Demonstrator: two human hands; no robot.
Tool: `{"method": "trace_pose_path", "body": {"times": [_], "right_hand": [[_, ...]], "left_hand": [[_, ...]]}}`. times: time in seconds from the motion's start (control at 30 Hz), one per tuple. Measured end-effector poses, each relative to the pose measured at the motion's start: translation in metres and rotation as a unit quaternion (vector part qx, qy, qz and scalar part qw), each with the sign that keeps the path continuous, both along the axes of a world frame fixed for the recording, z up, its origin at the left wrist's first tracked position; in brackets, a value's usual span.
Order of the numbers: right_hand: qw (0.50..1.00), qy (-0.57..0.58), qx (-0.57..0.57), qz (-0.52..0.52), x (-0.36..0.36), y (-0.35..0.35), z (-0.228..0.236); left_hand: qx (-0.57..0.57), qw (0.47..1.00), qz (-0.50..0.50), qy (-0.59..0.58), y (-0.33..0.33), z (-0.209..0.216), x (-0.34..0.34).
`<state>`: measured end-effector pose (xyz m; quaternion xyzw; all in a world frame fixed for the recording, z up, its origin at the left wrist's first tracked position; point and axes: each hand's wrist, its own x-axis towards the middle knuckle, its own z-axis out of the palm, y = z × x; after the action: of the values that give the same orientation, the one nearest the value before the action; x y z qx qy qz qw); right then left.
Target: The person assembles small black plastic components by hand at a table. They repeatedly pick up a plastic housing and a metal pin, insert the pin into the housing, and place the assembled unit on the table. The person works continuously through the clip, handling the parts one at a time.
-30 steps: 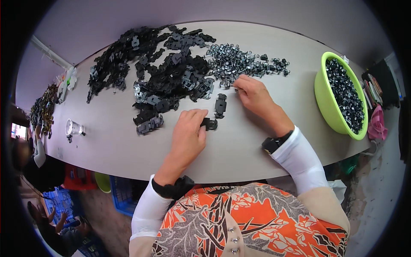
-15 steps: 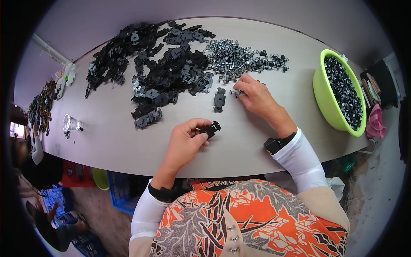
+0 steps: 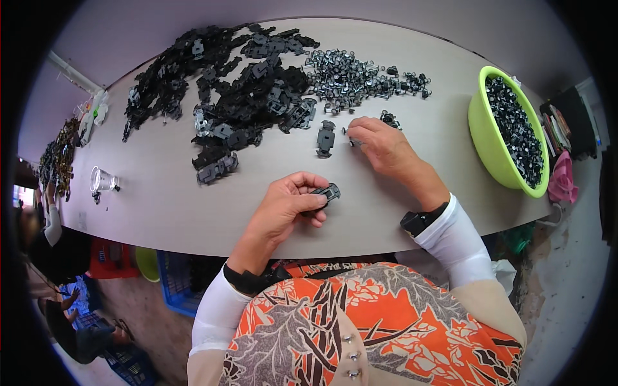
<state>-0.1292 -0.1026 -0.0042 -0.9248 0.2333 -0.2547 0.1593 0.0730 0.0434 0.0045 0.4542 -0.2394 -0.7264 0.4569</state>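
Observation:
My left hand [image 3: 283, 206] is closed around a black plastic toy car chassis [image 3: 332, 191], its end poking out past the thumb. Farther up and to the right, my right hand [image 3: 385, 147] pinches a small wheel axle [image 3: 353, 141] close to the tabletop; the fingers hide part of it. Between the hands and the heaps a single dark chassis [image 3: 326, 139] lies by itself. Just behind my right hand sit a few more wheel axles [image 3: 390, 119]. A loose heap of silver and black wheel axles [image 3: 344, 72] spreads beyond them.
A large heap of dark chassis [image 3: 241, 96] covers the table's left and back. At right stands a lime-green basin [image 3: 479, 128] full of small black wheel parts. A clear plastic cup [image 3: 103, 179] lies at left. Other people [image 3: 61, 257] are at the far left.
The chassis in my left hand has turned, so a different face shows, and that hand has shifted slightly right. My right hand remains low beside the lone chassis. The whole view has shifted a little.

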Motion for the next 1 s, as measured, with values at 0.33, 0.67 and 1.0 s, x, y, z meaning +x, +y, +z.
{"method": "trace_pose_path", "body": {"times": [0.33, 0.67, 1.0], "right_hand": [[0.999, -0.051, -0.007, -0.009, 0.001, 0.001, 0.004], [0.993, 0.045, 0.101, -0.032, -0.028, 0.043, 0.012], [0.991, 0.05, 0.104, 0.065, -0.016, 0.036, 0.007]], "left_hand": [[0.007, 0.999, 0.031, -0.004, 0.004, -0.005, -0.001], [-0.003, 1.0, 0.011, 0.006, 0.001, -0.011, -0.003], [0.027, 1.0, 0.008, -0.005, -0.004, -0.007, -0.009]]}}
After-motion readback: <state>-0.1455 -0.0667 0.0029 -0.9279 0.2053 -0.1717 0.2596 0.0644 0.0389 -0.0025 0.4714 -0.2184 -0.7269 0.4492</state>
